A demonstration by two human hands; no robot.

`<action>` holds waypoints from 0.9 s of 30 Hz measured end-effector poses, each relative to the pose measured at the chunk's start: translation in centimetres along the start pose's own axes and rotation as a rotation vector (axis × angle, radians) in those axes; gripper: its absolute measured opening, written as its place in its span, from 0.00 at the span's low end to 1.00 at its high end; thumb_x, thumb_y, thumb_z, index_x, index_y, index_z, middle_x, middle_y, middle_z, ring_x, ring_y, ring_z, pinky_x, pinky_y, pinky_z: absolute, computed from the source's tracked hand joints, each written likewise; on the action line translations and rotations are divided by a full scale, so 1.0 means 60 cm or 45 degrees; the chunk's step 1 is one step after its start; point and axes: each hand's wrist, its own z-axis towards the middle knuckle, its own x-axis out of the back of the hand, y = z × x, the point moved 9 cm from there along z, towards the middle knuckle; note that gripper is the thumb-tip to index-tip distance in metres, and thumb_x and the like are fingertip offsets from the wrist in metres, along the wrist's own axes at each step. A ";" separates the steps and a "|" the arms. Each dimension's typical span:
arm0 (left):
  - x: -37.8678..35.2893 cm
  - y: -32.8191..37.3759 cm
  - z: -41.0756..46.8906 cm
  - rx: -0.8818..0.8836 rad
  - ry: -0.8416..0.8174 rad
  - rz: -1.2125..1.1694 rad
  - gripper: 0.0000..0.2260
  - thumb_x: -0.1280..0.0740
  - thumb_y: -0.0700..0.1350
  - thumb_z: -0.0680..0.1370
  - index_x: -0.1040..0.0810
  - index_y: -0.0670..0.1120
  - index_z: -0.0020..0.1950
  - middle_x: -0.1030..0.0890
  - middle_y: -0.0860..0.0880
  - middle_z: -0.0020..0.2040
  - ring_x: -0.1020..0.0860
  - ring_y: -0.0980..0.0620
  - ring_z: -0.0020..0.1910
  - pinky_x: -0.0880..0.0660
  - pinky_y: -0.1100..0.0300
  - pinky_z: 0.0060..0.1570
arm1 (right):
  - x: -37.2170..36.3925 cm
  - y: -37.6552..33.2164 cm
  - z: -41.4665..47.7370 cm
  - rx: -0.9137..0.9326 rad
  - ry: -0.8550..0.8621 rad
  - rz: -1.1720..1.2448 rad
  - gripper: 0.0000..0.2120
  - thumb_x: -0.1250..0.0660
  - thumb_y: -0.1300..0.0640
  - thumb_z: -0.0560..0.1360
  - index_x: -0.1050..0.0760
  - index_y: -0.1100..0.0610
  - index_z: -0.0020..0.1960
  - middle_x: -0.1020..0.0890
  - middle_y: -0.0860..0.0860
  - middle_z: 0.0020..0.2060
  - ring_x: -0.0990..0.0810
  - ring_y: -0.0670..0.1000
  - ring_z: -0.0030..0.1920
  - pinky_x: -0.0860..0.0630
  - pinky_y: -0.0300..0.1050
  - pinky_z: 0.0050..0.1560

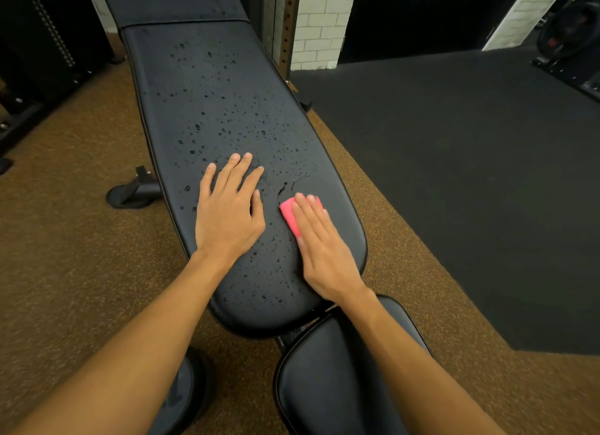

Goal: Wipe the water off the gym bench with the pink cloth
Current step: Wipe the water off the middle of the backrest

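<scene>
The black padded gym bench (207,87) runs from the near centre up to the top of the head view, and water droplets (227,123) speckle most of its pad. My left hand (229,210) lies flat on the wet pad with fingers spread, holding nothing. My right hand (319,246) presses flat on the folded pink cloth (289,215) near the bench's right edge; only the cloth's left and far edges show past my fingers. A smeared, drier patch (324,188) lies just beyond the cloth.
A separate black seat pad (337,379) sits at the near end under my right forearm. Bench feet (133,193) stand on brown speckled flooring (81,256). A black floor mat (470,191) lies to the right, a rack upright (285,25) and white brick wall behind.
</scene>
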 end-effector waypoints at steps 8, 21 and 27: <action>-0.002 0.000 0.000 0.003 -0.022 0.010 0.21 0.41 0.46 0.86 0.27 0.47 0.79 0.32 0.47 0.83 0.38 0.48 0.84 0.45 0.41 0.82 | 0.005 0.010 0.079 -0.275 0.121 0.054 0.28 0.50 0.58 0.89 0.49 0.57 0.88 0.49 0.54 0.88 0.57 0.54 0.88 0.54 0.58 0.87; 0.000 -0.001 -0.002 0.013 -0.017 -0.010 0.20 0.41 0.46 0.86 0.26 0.47 0.79 0.32 0.47 0.82 0.38 0.48 0.84 0.45 0.42 0.82 | 0.006 0.006 0.070 -0.193 0.104 0.026 0.27 0.49 0.57 0.90 0.47 0.56 0.88 0.48 0.53 0.88 0.56 0.54 0.88 0.53 0.59 0.87; 0.000 0.000 0.000 0.018 -0.014 -0.013 0.20 0.40 0.46 0.86 0.26 0.46 0.78 0.32 0.47 0.82 0.38 0.48 0.84 0.45 0.42 0.82 | 0.025 0.050 0.005 -0.160 0.070 0.037 0.28 0.45 0.57 0.90 0.47 0.57 0.88 0.47 0.50 0.88 0.54 0.49 0.88 0.49 0.57 0.87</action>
